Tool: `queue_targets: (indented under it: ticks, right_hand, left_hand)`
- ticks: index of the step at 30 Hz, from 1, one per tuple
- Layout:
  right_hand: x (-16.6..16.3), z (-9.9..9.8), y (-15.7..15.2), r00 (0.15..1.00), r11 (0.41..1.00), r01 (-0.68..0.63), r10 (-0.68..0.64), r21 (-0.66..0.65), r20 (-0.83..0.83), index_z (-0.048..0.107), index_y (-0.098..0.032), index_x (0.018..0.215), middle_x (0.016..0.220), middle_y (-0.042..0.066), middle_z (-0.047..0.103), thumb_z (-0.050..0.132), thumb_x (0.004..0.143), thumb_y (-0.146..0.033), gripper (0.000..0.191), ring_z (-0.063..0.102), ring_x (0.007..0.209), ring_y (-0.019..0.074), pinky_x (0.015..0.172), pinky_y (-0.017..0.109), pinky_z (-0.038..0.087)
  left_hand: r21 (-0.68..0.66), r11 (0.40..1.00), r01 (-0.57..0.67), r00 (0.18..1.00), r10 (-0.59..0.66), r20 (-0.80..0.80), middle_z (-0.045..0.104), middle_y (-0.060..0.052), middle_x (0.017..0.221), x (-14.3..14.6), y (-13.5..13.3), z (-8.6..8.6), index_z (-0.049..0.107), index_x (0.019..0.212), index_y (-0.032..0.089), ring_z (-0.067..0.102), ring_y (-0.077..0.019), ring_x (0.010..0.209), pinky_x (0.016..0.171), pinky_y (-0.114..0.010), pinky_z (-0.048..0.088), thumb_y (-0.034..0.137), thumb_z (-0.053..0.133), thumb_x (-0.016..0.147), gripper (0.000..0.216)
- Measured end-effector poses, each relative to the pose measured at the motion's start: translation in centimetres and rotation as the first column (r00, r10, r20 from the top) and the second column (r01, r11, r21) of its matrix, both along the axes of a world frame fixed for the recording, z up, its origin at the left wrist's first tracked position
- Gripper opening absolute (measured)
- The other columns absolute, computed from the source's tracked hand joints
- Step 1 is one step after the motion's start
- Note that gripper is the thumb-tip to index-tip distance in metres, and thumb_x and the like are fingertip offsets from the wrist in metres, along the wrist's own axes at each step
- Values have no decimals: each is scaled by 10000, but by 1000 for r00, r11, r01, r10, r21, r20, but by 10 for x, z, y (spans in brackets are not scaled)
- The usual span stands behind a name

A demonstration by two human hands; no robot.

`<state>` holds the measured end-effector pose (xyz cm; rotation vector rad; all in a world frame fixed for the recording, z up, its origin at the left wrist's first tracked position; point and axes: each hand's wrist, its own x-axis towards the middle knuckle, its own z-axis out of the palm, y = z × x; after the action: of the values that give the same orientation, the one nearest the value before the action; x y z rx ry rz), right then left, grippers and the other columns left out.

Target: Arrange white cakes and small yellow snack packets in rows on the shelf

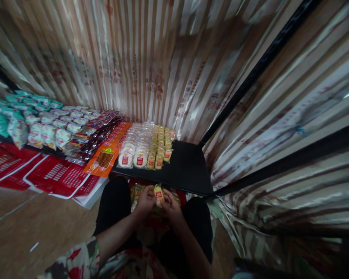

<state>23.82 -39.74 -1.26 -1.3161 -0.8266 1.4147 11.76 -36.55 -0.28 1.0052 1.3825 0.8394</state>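
Observation:
Between my knees, my left hand (146,199) and my right hand (171,203) hold one small yellow snack packet (159,193) with a red label, pinched by its two sides. Beneath them sits an open red bag or box with more wrapped packets (136,192), partly hidden by my hands. Just ahead on a black shelf (189,162) stand rows of matching yellow packets (160,145). Left of these are rows of round white crackers (133,149) in clear wrappers with red labels.
Further left on the shelf lie an orange snack pack (106,155), dark red packs (95,130), and several white and teal bags (31,112). Red printed bags (58,174) hang below. Black shelf posts (250,81) and striped plastic sheeting (151,58) close off the back and right.

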Motion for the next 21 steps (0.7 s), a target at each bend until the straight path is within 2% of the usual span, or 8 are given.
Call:
queue_targets:
  ticks: [4, 8, 13, 16, 19, 21]
  right_hand:
    - [7, 18, 1, 1000, 999, 24, -24, 42, -2, 584, -209, 1081, 1087, 102, 655, 678, 649, -359, 467, 652, 861, 220, 743, 370, 520]
    - [17, 34, 8, 997, 992, 69, -66, 103, -39, 602, -201, 1030, 1053, 93, 671, 715, 627, -359, 447, 643, 928, 225, 844, 379, 490]
    - [27, 41, 15, 975, 978, 209, -207, 17, -79, 547, -188, 1118, 1103, 107, 644, 706, 648, -411, 544, 629, 980, 228, 848, 365, 499]
    - [35, 38, 19, 959, 962, 273, -272, 4, -85, 528, -184, 1132, 1042, 102, 661, 689, 653, -448, 570, 648, 926, 236, 794, 367, 524]
    - [53, 42, 27, 936, 934, 351, -351, 66, -9, 500, -188, 1164, 910, 59, 680, 700, 632, -461, 631, 661, 823, 216, 733, 339, 533]
    - [70, 49, 35, 910, 907, 402, -411, 121, 59, 506, -188, 1161, 866, 28, 673, 727, 605, -442, 650, 652, 803, 195, 733, 311, 525]
  left_hand:
    - [106, 994, 32, 998, -38, 58, 547, 44, 689, 6, 1, 25, 526, 979, 153, 537, -74, 583, 572, -177, 441, 106, 522, 667, 315]
    - [185, 981, 55, 996, -67, 57, 547, 35, 724, 14, 12, 43, 534, 960, 162, 523, -67, 579, 578, -184, 443, 96, 529, 661, 306]
    - [143, 987, -69, 975, 36, 221, 576, 15, 790, 32, 27, 45, 481, 923, 176, 572, -85, 616, 603, -216, 476, 138, 581, 645, 297]
    - [92, 987, -132, 951, 99, 294, 572, 28, 762, 43, 29, 43, 450, 881, 183, 582, -86, 607, 607, -219, 485, 168, 642, 603, 338]
    - [39, 995, -87, 939, 69, 336, 562, 29, 712, 50, 31, 45, 457, 798, 179, 592, -108, 629, 605, -239, 500, 304, 705, 579, 354]
    - [15, 999, -38, 935, 30, 354, 569, 14, 710, 54, 35, 49, 479, 817, 173, 615, -143, 684, 593, -252, 505, 401, 716, 572, 410]
